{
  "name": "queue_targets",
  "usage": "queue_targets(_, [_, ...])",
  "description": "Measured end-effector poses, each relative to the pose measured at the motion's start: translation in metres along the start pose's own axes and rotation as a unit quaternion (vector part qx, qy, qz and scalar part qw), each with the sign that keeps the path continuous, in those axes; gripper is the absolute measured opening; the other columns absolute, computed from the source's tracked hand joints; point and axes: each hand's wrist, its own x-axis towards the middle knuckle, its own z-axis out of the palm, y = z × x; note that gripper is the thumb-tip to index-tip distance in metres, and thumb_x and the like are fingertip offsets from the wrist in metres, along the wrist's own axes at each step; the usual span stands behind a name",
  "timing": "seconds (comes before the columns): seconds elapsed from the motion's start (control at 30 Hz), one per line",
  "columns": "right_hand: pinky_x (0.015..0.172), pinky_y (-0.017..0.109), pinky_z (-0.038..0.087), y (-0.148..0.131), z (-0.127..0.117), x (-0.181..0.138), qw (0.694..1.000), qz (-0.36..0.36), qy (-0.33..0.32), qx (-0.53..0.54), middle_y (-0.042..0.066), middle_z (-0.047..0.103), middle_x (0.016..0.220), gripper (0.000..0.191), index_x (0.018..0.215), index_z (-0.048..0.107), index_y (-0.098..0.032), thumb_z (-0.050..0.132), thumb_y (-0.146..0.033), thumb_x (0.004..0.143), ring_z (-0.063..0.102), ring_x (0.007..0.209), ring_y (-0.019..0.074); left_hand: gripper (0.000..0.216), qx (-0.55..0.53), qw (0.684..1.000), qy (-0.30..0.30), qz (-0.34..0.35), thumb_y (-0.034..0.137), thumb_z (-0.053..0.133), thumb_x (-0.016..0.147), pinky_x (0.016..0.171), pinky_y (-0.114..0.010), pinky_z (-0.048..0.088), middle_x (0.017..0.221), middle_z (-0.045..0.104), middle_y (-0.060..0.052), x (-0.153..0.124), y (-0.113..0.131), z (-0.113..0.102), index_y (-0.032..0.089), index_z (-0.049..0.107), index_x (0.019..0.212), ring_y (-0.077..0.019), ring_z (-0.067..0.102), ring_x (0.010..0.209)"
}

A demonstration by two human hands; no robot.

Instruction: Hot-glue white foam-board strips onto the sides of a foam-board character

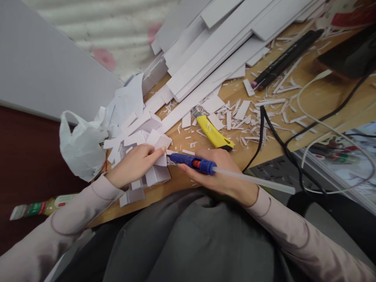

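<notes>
My right hand (219,172) is wrapped round a blue glue gun (192,161) with a clear glue stick (252,179) sticking out of its back. The nozzle points left at a small white foam-board piece (161,150). My left hand (135,163) pinches that piece, resting on a heap of white folded foam-board shapes (138,133) at the table's near edge.
A yellow utility knife (213,133) lies just beyond my right hand. Long white board strips (217,47) are stacked at the back, scraps litter the wooden table (317,98), black markers (286,58) lie far right, cables (282,145) trail right, and a white plastic bag (80,147) hangs left.
</notes>
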Motion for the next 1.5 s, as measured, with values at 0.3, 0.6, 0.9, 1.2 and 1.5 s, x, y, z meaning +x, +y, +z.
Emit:
queue_targets(0.3, [0.055,0.029,0.025,-0.001,-0.002,-0.010,1.000,-0.011,-0.006,-0.011,-0.001,0.053,0.057,0.052,0.059,0.050,-0.020,0.055,-0.064,0.086,0.044,0.052,0.0110,0.051,-0.006,1.000,0.000,0.002,0.060,0.034,0.088,0.065,-0.034,0.038,0.067,0.063,-0.004,-0.001,-0.001,0.000,0.022,0.049,0.059,-0.0222,0.057,0.068])
queue_targets(0.6, [0.054,0.029,0.028,-0.002,-0.005,-0.015,1.000,-0.006,-0.023,0.005,-0.001,0.054,0.055,0.051,0.061,0.054,-0.020,0.057,-0.064,0.086,0.047,0.051,0.0121,0.049,-0.010,1.000,0.009,0.009,0.058,0.036,0.089,0.063,-0.033,0.038,0.066,0.063,-0.004,0.001,-0.005,0.002,0.022,0.048,0.058,-0.0224,0.058,0.069])
queue_targets(0.9, [0.057,0.029,0.031,-0.005,-0.008,-0.017,0.998,0.001,-0.052,-0.023,0.002,0.061,0.061,0.049,0.065,0.060,-0.020,0.055,-0.064,0.087,0.052,0.056,0.0151,0.051,-0.022,1.000,0.004,0.001,0.061,0.035,0.088,0.061,-0.032,0.034,0.062,0.057,-0.004,0.002,-0.005,0.004,0.023,0.045,0.057,-0.0214,0.055,0.065])
queue_targets(1.2, [0.056,0.029,0.034,-0.012,-0.027,-0.030,0.999,-0.022,-0.010,-0.042,0.002,0.065,0.066,0.043,0.070,0.063,-0.020,0.057,-0.057,0.090,0.056,0.058,0.0157,0.048,-0.088,0.994,-0.043,0.050,0.069,0.046,0.074,0.056,-0.029,0.031,0.061,0.053,0.000,0.002,-0.022,-0.001,0.023,0.048,0.062,-0.0175,0.048,0.058])
queue_targets(1.5, [0.050,0.026,0.032,-0.004,-0.058,-0.043,0.993,0.023,0.116,0.025,-0.001,0.055,0.056,0.044,0.068,0.066,-0.019,0.063,-0.059,0.087,0.048,0.053,0.0132,0.047,-0.090,0.993,-0.041,0.068,0.062,0.062,0.068,0.055,-0.030,0.026,0.048,0.043,0.001,0.016,-0.025,-0.003,0.021,0.053,0.048,-0.0145,0.040,0.052])
